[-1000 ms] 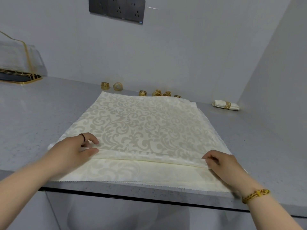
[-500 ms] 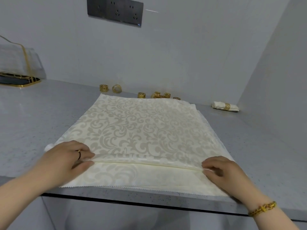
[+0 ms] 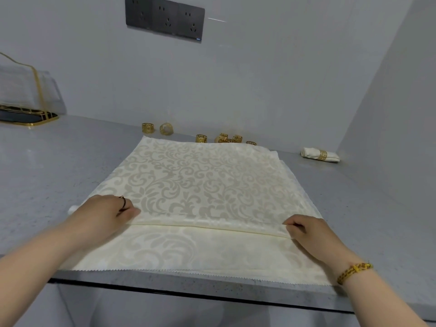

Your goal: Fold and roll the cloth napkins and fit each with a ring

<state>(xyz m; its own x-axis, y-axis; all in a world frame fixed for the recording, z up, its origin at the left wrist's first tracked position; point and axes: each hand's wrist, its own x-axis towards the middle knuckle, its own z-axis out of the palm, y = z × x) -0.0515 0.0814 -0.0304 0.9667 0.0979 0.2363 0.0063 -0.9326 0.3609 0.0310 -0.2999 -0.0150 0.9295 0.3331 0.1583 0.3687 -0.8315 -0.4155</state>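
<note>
Pinching along a fold line, both hands are down on the cream napkin (image 3: 200,182), which is spread flat over the grey countertop (image 3: 47,166) with its zigzag near edge lying right along the counter's front lip. The left hand (image 3: 103,214) has its fingers drawn together, nipping the cloth at the left end of the raised crease; a thin ring sits on one finger. The right hand (image 3: 311,232) does the same at the right end, fingertips narrowed tight on the fabric, a gold bracelet (image 3: 354,272) on the wrist. Between them the crease runs straight across, with a paler strip of napkin showing below it.

Over by the back wall, loose gold napkin rings (image 3: 226,138) are scattered just beyond the napkin's far edge, two off to the left and a small cluster nearer the middle. Off to the right, near the corner, one rolled napkin (image 3: 311,154) lies with a gold ring around it.

Far left, a clear, gold-trimmed holder (image 3: 28,97) sits on a dark base; what is inside it is too blurred to tell. A dark socket panel (image 3: 165,18) is up on the wall.
</note>
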